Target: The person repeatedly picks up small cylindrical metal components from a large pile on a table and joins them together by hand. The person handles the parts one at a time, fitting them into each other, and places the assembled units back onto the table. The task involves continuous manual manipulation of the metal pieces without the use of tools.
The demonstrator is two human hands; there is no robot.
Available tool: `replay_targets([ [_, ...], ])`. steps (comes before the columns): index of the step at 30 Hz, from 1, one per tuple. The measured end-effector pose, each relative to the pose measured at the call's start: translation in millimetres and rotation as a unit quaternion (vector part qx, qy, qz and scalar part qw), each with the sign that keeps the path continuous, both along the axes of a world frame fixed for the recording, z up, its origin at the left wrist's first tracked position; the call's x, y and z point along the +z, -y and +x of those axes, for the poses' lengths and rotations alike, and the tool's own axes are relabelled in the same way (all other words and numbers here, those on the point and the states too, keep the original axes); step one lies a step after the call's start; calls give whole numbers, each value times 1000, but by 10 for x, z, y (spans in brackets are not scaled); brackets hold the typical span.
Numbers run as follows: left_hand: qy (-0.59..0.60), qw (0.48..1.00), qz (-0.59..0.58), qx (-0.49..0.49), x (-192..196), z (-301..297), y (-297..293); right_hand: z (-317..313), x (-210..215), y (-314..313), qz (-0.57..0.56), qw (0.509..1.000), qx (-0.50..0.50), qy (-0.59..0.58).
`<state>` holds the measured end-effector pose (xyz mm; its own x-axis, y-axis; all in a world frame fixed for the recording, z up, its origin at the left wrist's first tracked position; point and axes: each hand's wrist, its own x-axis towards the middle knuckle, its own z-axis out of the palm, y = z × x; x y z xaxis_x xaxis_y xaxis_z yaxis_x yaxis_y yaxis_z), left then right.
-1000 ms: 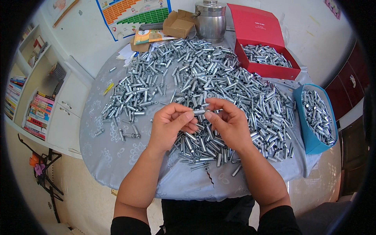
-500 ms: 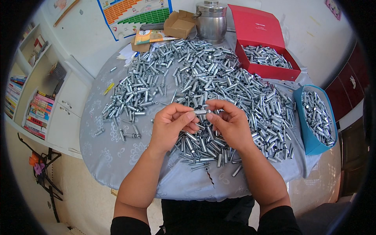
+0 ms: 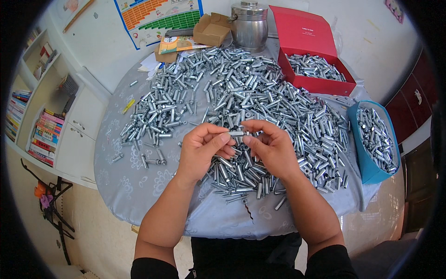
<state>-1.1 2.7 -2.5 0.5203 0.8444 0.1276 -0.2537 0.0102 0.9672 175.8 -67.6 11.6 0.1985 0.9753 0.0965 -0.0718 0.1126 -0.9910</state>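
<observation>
Where the shelves (image 3: 44,125) stand at the far left, books sit upright in the lower compartments, beside a round table (image 3: 134,186) under a grey patterned cloth. On its left part lies a looser scatter of metal sleeves (image 3: 153,116), thickening toward the centre into a dense heap (image 3: 260,93).

Left hand (image 3: 202,149): raised over the near part of the heap, fingers curled inward, thumb and forefinger pinched on the left end of a small sleeve (image 3: 236,133).

Right hand (image 3: 272,149): just beside the left, likewise curled, its fingertips closed on the right end of the same sleeve. That part is held level between both hands, above the heap and clear of it. Whether it is one piece or two being joined cannot be told; fingers cover most of it.

Far side, left to right: a chart (image 3: 158,18) on the wall, a booklet (image 3: 179,44), a cardboard box (image 3: 211,30), a steel pot (image 3: 249,25) with its lid on, and a red box (image 3: 320,86) with its lid tipped back, holding more sleeves.

At the right edge a blue bin (image 3: 360,153) is well filled with sleeves. Beyond it stands a dark red cabinet (image 3: 420,97).
</observation>
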Motion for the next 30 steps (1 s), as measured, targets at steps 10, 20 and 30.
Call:
replay_targets([
  [10, -4, 1000, -14, 5, -9, -1, -3, 20, 15, -1, -20, 999, 13, -38],
  [20, -3, 1000, -15, 1, 10, 39, 29, 32, 4, -6, -34, 999, 2, -17],
  [30, -45, 996, -51, 60, 81, -3, 5, 112, -217, -62, 73, 990, -53, 108],
])
